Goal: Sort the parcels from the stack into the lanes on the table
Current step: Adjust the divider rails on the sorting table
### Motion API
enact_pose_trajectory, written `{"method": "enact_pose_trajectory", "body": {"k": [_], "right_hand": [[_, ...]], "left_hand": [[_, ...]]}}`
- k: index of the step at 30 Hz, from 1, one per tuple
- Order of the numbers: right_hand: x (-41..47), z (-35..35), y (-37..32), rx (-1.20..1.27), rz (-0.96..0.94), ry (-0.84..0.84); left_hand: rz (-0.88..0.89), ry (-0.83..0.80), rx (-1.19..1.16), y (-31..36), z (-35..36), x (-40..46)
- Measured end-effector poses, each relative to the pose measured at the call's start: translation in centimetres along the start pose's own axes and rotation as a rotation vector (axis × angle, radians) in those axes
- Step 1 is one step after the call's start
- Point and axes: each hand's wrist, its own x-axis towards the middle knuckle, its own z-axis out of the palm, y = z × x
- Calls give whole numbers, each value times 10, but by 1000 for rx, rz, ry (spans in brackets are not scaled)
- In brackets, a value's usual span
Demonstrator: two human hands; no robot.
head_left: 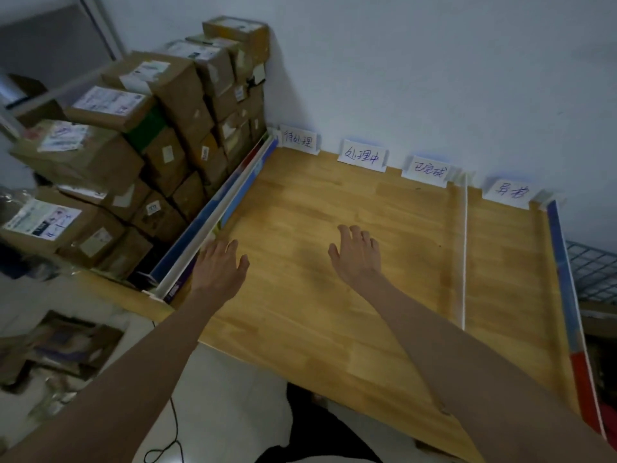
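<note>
Parcels [140, 138], brown cardboard boxes with white shipping labels, sit piled several high at the left end of the wooden tabletop [300, 295], packed into the corner against the wall. A long blue and white divider [213, 215] stands on edge between the stack and the bare wood. Along the back edge four handwritten paper signs [362, 155] lean against the wall, well apart from one another, and a thin white strip [464, 255] runs from front to back to mark off the rightmost lane. Both hands hover over the wood with fingers spread and holding nothing: the left hand [220, 265] is just beside the divider's near end, the right hand [359, 255] is over the middle lanes. A black cable [170, 442] trails on the floor.
</note>
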Motion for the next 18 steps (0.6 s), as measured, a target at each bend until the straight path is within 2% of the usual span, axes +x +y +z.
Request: {"method": "enact_pose_trajectory", "body": {"k": [4,12,18], "right_hand": [[41,14,-26,32,-10,-20],[112,46,-79,84,-42,-89],[143,70,-117,93,-49,-155]], "left_hand": [[-5,-27,19,-27,4,32],[-34,36,56,-79,1,85],[-81,-65,11,-114,9,119]]}}
